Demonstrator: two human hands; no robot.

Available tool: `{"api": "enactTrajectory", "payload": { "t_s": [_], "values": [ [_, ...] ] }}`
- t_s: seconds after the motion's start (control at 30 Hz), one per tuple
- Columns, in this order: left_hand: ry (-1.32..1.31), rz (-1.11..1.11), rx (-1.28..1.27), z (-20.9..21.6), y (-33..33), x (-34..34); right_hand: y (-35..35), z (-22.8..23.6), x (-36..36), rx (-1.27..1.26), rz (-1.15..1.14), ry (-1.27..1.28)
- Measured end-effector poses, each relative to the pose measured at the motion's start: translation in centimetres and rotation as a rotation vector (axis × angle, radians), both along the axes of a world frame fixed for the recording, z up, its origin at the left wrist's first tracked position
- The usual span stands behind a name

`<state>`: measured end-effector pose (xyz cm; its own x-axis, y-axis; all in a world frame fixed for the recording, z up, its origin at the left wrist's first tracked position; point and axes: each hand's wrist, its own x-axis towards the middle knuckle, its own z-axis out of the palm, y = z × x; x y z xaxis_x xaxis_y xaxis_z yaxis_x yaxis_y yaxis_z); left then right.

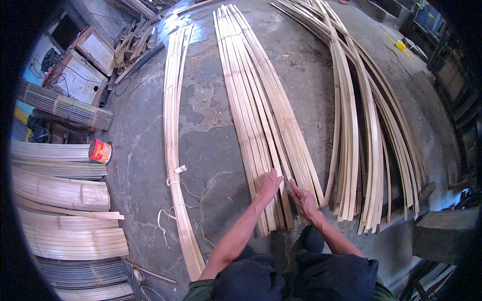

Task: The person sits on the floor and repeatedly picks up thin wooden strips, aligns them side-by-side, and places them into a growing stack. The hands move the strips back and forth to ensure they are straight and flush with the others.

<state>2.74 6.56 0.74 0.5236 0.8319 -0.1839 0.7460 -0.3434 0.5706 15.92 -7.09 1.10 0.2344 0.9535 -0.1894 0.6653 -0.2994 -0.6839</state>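
Long pale bamboo strips (246,100) lie side by side on the floor before me, running away from my feet. A second group of strips (288,118) slants along their right side. My left hand (268,188) lies on the near part of the middle strips, its fingers stretched forward and nothing visibly gripped. Close to its right, my right hand (305,200) is curled at the edge of a strip, thumb uppermost. Its lower fingers are hidden. Between the hands, a strip runs toward my knees.
A narrow bundle of strips (173,110), tied with a pale band, lies to the left beside loose string (201,200). Curved strips (351,125) are heaped on the right. Stacked slat bundles (70,188) and a red can (100,151) stand along the left side.
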Motion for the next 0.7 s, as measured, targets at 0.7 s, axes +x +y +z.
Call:
{"api": "enactTrajectory", "payload": {
  "t_s": [0.7],
  "values": [
    [0.056,-0.16,0.408,-1.2,-1.4,-0.7,0.1,-0.7,-0.4,-0.024,0.181,-0.262]
  ]
}}
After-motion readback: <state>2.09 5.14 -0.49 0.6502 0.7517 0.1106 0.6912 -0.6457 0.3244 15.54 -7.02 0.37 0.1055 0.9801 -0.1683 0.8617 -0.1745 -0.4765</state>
